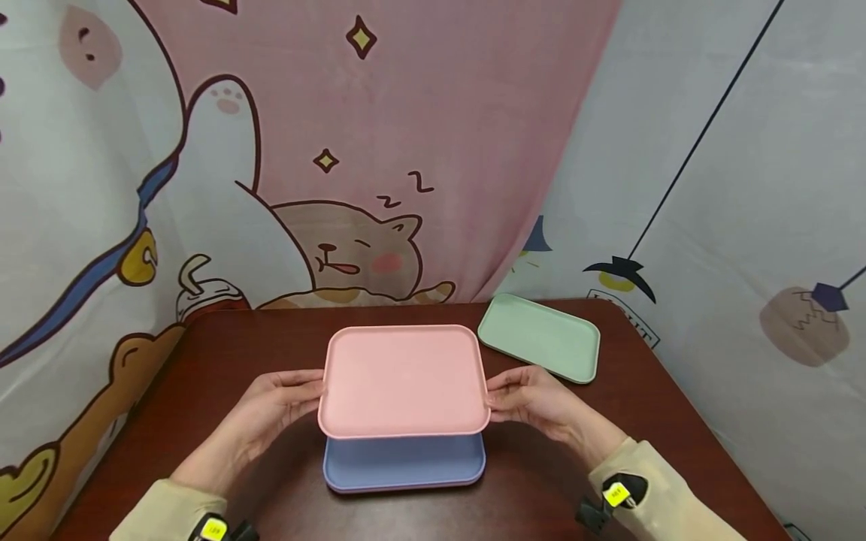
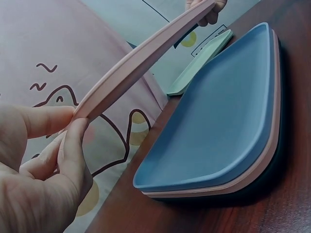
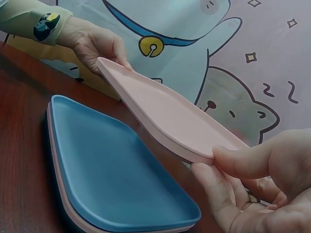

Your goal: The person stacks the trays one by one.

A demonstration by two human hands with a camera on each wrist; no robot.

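Note:
A pink rectangular tray [image 1: 404, 382] is held in the air between both hands. The left hand [image 1: 280, 406] pinches its left short edge between thumb and fingers. At the opposite short edge, the right hand [image 1: 534, 402] pinches the rim the same way. Below the raised tray lies a blue tray [image 1: 406, 460], partly hidden in the head view. In the left wrist view the blue tray [image 2: 214, 107] tops a stack, with another pink tray [image 2: 233, 187] under it and a dark layer lowest. The right wrist view shows a gap between the held tray [image 3: 170, 116] and the stack.
A light green tray [image 1: 541, 336] lies at the back right of the dark wooden table [image 1: 271, 338], beyond the right hand. Behind the table hangs a cartoon-printed cloth [image 1: 433, 135], close to its back edge. A patterned cloth also rises along the right side.

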